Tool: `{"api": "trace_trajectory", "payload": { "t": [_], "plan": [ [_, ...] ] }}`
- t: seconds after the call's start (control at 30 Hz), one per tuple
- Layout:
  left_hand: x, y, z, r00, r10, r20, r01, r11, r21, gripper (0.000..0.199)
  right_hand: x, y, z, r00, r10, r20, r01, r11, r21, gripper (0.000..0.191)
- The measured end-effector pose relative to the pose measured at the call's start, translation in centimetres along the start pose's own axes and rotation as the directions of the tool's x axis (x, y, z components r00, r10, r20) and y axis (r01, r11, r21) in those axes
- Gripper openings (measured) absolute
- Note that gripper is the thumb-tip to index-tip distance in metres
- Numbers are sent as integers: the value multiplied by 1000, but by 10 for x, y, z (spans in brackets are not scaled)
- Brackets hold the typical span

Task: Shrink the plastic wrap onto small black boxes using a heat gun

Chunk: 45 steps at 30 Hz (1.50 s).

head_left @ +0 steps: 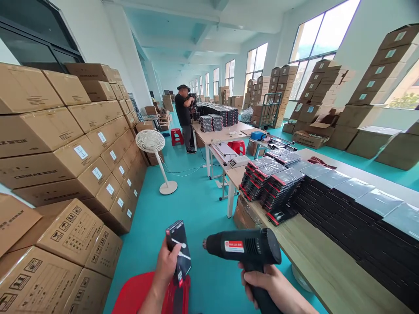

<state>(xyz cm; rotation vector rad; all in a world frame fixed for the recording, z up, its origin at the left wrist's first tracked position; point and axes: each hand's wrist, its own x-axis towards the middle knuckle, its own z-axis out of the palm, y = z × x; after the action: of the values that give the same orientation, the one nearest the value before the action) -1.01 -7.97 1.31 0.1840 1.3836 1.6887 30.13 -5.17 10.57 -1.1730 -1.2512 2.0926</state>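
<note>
In my left hand [167, 261] I grip a dark flat product box [182, 249] with red edges and a pale picture on its face, tilted upright. My right hand [262, 283] is wrapped around the handle of a black heat gun [242, 246] with a red and white label. The nozzle points left towards the box, with a gap between them. Below my left hand stands a red plastic stool [134, 294], partly covered by my forearm.
Cardboard cartons [78, 152] are stacked along the left. A white fan [150, 141] stands on the floor ahead. To the right, a table [314, 253] bears stacked film-wrapped boxes [275, 176] and dark flat boxes [353, 222]. A person [185, 117] stands farther back.
</note>
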Motion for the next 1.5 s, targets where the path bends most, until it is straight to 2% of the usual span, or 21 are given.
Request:
{"api": "trace_trajectory", "payload": {
  "t": [0.07, 0.17, 0.23, 0.33, 0.37, 0.47, 0.53, 0.63, 0.7, 0.8, 0.9, 1.03, 1.17, 1.27, 1.37, 1.43, 1.5],
  "plan": [
    [-5, 0, -2, 985, 95, 144, -120, 977, 174, 31, 0, -8, 1, 1000, 10, 20, -11, 999, 36, 38],
    [-8, -1, -5, 940, 196, 278, -277, 915, 292, 31, 1, -21, 9, 982, 8, 188, -7, 1000, -8, 33],
    [-8, -1, -6, 923, 223, 313, -340, 854, 394, 31, 5, -29, 15, 984, -42, 175, 48, 998, -31, 29],
    [-6, -1, -7, 905, 217, 365, -398, 733, 552, 33, 13, -35, 17, 997, -62, 36, 63, 997, -40, 31],
    [-6, -1, -8, 902, 217, 373, -409, 706, 578, 32, 14, -35, 17, 998, -45, 38, 47, 998, -49, 31],
    [-6, -1, -9, 896, 245, 371, -431, 685, 588, 28, 14, -35, 18, 987, -6, 164, 18, 997, -74, 28],
    [-6, -1, -11, 890, 239, 388, -441, 662, 606, 26, 13, -35, 20, 989, -23, 147, 32, 998, -60, 30],
    [-6, 0, -13, 875, 222, 430, -479, 529, 701, 29, 13, -35, 21, 999, -10, 42, 13, 997, -70, 32],
    [-4, -1, -15, 855, 230, 464, -517, 433, 738, 31, 13, -34, 22, 995, 13, 95, -4, 996, -93, 29],
    [-1, -3, -16, 831, 258, 493, -557, 382, 738, 30, 13, -30, 24, 987, -22, 161, 39, 994, -103, 24],
    [1, -6, -17, 831, 298, 470, -556, 395, 731, 32, 12, -29, 27, 993, -21, 117, 36, 991, -128, 27],
    [4, -10, -22, 856, 316, 410, -517, 484, 706, 27, 12, -28, 24, 983, 10, 185, 14, 991, -132, 24],
    [8, -13, -28, 915, 272, 299, -398, 734, 550, 30, 12, -30, 11, 998, -11, 54, 17, 992, -127, 29],
    [9, -13, -31, 945, 184, 271, -279, 885, 373, 33, 10, -31, 4, 995, 46, 87, -35, 991, -125, 31],
    [8, -13, -31, 956, 155, 248, -229, 925, 303, 35, 9, -30, 6, 995, 9, 100, 0, 996, -88, 32],
    [7, -12, -30, 959, 150, 242, -223, 924, 312, 36, 9, -29, 10, 997, 3, 82, 5, 996, -94, 31],
    [7, -10, -30, 958, 145, 247, -222, 919, 325, 36, 10, -28, 13, 993, 16, 118, -4, 995, -101, 30]
  ]
}}
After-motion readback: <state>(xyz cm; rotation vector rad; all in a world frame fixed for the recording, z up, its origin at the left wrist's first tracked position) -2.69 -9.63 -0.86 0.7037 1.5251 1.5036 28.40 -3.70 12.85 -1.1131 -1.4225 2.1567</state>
